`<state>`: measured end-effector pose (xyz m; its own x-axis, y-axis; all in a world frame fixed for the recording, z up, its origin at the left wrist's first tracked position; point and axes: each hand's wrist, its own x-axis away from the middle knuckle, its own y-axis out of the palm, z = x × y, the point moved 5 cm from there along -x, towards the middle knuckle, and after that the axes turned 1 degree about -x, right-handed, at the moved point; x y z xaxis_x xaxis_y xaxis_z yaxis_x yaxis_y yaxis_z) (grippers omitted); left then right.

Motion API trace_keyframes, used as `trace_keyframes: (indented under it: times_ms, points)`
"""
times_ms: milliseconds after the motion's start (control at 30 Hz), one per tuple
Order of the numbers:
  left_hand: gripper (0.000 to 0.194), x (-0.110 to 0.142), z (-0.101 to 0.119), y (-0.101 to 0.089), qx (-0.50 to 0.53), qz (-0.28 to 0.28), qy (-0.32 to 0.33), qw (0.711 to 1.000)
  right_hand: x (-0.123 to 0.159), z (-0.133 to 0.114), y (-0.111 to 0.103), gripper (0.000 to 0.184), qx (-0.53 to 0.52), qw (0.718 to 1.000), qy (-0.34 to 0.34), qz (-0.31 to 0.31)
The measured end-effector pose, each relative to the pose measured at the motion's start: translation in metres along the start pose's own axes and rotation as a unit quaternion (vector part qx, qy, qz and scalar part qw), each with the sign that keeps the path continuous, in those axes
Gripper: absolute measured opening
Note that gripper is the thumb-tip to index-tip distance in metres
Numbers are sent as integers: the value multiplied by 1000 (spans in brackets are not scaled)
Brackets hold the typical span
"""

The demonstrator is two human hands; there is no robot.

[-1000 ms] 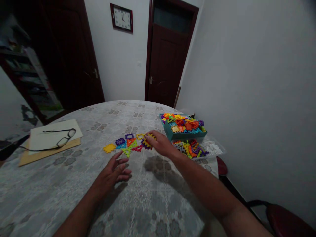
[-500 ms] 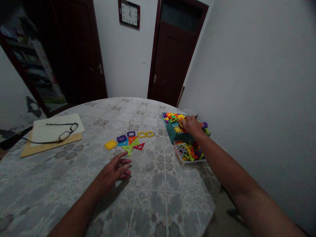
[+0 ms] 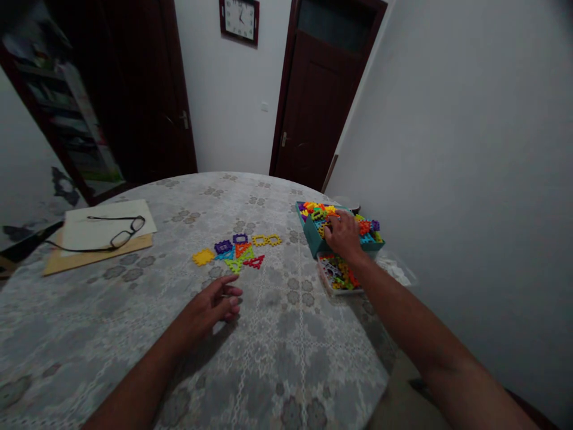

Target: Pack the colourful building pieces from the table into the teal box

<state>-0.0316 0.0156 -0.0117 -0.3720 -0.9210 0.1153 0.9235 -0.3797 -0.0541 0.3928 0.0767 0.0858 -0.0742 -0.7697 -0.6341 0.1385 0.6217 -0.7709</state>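
My right hand [image 3: 344, 235] reaches into a teal box [image 3: 314, 237] full of colourful plastic interlocking pieces at the table's right side. Its fingers curl down among the pieces, and what they hold, if anything, is hidden. My left hand [image 3: 213, 303] rests on the tablecloth, fingers loosely spread, holding nothing. Ahead of it lies a flat group of joined pieces [image 3: 236, 250] in yellow, purple, orange, green and red. A clear tray of more pieces [image 3: 336, 276] sits just in front of the box.
The round table [image 3: 277, 358] has a grey patterned cloth. Glasses [image 3: 120, 235] lie on papers [image 3: 80, 239] at the left. A white wall stands close on the right, with dark doors and a clock [image 3: 239, 20] behind.
My right hand left the flat group of pieces and moved right into the teal box. The left hand has barely moved. The view shifted slightly.
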Motion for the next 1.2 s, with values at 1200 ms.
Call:
trace_keyframes:
  times_ms: [1200]
  points:
    - [30,1,12,-25,-71,218,28,973,28,-175,93,47,-144,968,50,-198]
